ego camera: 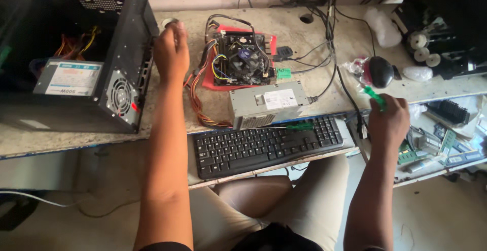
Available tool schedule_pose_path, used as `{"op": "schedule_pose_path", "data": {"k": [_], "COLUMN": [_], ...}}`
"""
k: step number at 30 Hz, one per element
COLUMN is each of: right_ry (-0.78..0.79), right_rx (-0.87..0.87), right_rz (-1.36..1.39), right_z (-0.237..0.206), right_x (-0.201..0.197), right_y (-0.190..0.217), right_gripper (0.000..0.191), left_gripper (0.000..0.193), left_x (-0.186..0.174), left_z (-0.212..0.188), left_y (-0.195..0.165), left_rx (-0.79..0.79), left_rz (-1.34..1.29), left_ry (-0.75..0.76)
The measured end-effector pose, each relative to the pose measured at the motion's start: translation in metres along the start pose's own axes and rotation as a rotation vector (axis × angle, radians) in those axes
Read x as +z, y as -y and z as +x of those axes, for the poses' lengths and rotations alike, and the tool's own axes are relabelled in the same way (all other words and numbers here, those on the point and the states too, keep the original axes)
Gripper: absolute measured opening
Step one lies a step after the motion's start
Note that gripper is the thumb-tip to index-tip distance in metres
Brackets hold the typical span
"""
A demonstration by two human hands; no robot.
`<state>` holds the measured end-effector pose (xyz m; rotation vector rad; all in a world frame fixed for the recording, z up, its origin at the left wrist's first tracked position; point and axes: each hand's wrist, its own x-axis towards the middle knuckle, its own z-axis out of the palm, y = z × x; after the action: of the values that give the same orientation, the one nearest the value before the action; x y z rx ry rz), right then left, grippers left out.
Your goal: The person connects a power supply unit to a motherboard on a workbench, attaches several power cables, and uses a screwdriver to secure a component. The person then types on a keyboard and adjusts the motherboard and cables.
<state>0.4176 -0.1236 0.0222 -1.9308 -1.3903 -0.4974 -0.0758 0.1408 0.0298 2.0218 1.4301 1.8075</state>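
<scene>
Currently my left hand closes loosely on something small and white, hard to identify, beside the open black computer case, while my right hand grips a green-handled screwdriver at the tabletop edge, blade hidden.

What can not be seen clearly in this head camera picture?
- What the left hand touches: its own back hides the fingertips.
- The green-handled tool in the right hand: the grip covers its lower part.
- The black open computer case: cut off by the left and top edges.
</scene>
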Motion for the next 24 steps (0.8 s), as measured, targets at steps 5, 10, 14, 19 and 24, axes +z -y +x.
{"op": "schedule_pose_path", "data": {"k": [5, 10, 14, 19, 24], "right_ry": [-0.251, -0.489, -0.411, -0.006, -0.094], "right_rx": [0.102, 0.206, -0.299, 0.052, 0.145], "right_rz": [0.310, 0.762, 0.832, 1.642, 1.117], "right_z": [0.011, 0.039, 0.093, 0.164, 0.173], "right_x": [-0.041, -0.046, -0.008, 0.086, 0.169], "right_y": [0.028, 0.091, 0.145, 0.251, 0.286], "right_gripper": [0.011, 0.017, 0.037, 0.030, 0.028], "left_gripper": [0.041, 0.037, 0.038, 0.039, 0.049], "left_x": [-0.010, -0.010, -0.009, -0.011, -0.007], "left_z": [0.001, -0.002, -0.002, -0.001, -0.001], "left_y": [-0.012, -0.011, -0.005, 0.001, -0.007], "left_rx": [-0.091, -0.084, -0.100, -0.017, -0.208], "left_rz": [0.049, 0.087, 0.060, -0.056, -0.079], "left_ry": [0.021, -0.020, -0.009, -0.025, 0.039]}}
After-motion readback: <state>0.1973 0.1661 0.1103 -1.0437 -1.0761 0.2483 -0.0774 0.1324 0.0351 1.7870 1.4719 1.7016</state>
